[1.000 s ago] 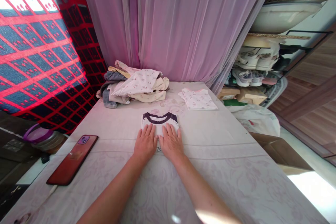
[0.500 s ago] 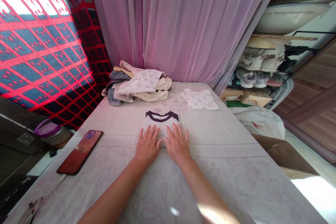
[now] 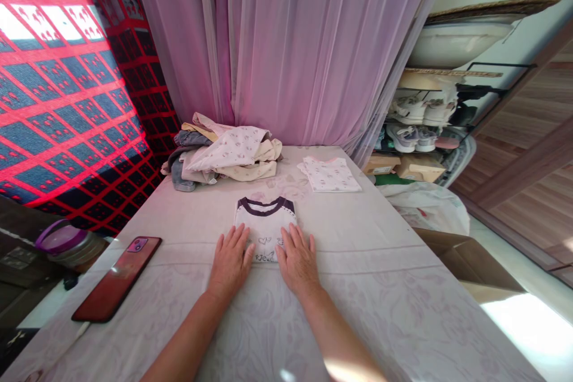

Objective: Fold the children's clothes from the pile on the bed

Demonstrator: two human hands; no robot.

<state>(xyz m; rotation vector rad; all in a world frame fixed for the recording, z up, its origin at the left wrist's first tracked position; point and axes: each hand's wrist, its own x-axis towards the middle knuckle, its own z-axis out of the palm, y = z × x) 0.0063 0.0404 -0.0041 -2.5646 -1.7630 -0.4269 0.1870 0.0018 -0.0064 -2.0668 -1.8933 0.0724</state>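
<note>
A white shirt (image 3: 264, 228) with a dark purple neckband and shoulders lies folded into a small rectangle, its printed hearts and lettering facing up. My left hand (image 3: 231, 256) rests flat on its left edge, fingers outstretched. On the opposite edge lies my right hand (image 3: 297, 255), also flat with the fingers apart. Neither hand grips anything. Beyond them to the right is another folded garment (image 3: 332, 175), white with a small print and pink neckline. A loose heap of clothes (image 3: 224, 155) sits at the back left.
A red phone (image 3: 117, 280) with a white cable lies on the left of the cloth-covered table (image 3: 385, 286). A purple-lidded container (image 3: 67, 243) stands beyond that edge. Purple curtains (image 3: 290, 42) hang behind. On the right are a shoe rack (image 3: 418, 119) and a cardboard box (image 3: 461, 259).
My hands have moved apart toward the shirt's side edges, uncovering more of its print. The whole view has shifted slightly.
</note>
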